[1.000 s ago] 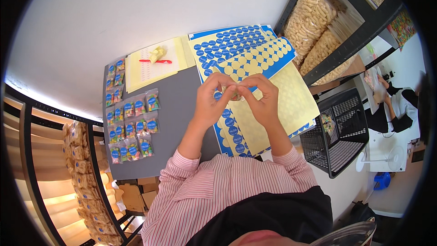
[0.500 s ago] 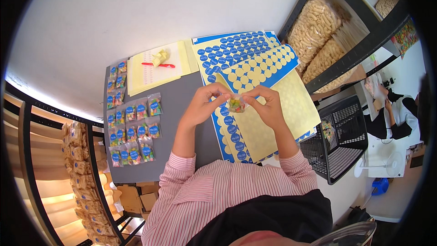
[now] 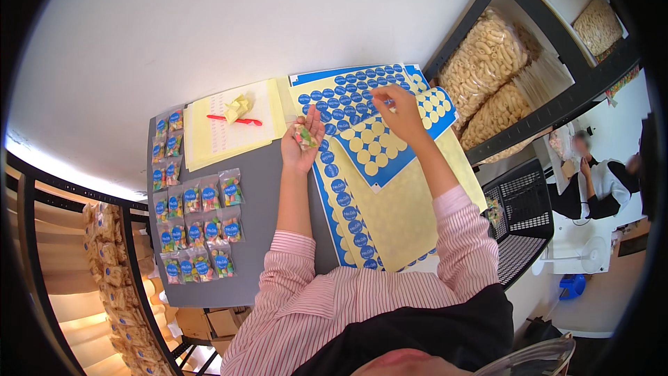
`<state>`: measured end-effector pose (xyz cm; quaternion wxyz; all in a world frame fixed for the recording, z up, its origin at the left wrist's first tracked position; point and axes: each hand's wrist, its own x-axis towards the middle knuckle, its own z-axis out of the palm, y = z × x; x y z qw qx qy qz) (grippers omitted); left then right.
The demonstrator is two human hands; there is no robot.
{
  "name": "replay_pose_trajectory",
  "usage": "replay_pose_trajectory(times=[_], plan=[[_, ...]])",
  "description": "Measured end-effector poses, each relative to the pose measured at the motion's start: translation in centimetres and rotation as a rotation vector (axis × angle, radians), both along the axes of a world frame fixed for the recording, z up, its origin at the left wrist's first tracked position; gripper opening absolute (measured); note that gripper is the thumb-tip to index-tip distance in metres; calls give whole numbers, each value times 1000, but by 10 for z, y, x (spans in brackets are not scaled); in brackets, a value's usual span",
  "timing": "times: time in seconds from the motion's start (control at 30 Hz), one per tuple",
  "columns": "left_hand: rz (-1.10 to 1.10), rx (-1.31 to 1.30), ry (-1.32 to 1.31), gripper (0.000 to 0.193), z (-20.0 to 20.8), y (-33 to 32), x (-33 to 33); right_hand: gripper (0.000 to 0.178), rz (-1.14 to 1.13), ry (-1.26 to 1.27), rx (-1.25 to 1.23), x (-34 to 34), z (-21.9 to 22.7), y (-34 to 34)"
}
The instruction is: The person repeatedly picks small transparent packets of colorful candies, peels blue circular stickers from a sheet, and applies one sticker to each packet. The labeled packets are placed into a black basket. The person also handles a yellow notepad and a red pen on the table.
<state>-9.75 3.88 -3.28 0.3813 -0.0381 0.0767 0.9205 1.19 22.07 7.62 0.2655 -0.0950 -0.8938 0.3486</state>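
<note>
My left hand (image 3: 301, 146) is turned palm up and holds a small clear bag of colourful candies (image 3: 305, 137) against its fingers. My right hand (image 3: 400, 113) reaches over the sheet of round blue stickers (image 3: 346, 101), its bent fingertips close to the stickers. The thumb and forefinger look apart, and I make out nothing between them. A second sheet, folded back, shows pale round blanks on blue (image 3: 374, 174) below that hand. Rows of similar candy bags with blue round labels (image 3: 210, 198) lie on the left of the grey table (image 3: 268, 237).
Pale yellow sheets (image 3: 198, 141) lie at the back left, bearing a red pen-like tool (image 3: 234, 120) and crumpled yellow paper (image 3: 238, 107). A shelf at right holds big bags of puffed snacks (image 3: 483, 56). A black crate (image 3: 518, 209) stands beside the table; another person (image 3: 605, 184) sits beyond.
My hands have parted: the left moved left and turned palm up with the candy bag, while the right let go of it and moved up over the blue stickers. The view shifted slightly.
</note>
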Motion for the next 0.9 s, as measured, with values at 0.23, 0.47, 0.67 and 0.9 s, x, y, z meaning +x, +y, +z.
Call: replay_pose_trajectory(times=[0.23, 0.47, 0.67, 0.9], plan=[[27, -182, -40, 23, 5, 10, 9, 16, 89, -165, 211, -93, -65, 55], [28, -208, -14, 19, 6, 7, 10, 27, 213, -258, 246, -122, -79, 69], [24, -186, 16, 19, 2, 6, 9, 33, 175, -300, 328, -126, -75, 66], [25, -193, 17, 18, 5, 7, 10, 35, 82, -287, 349, -131, -79, 60]])
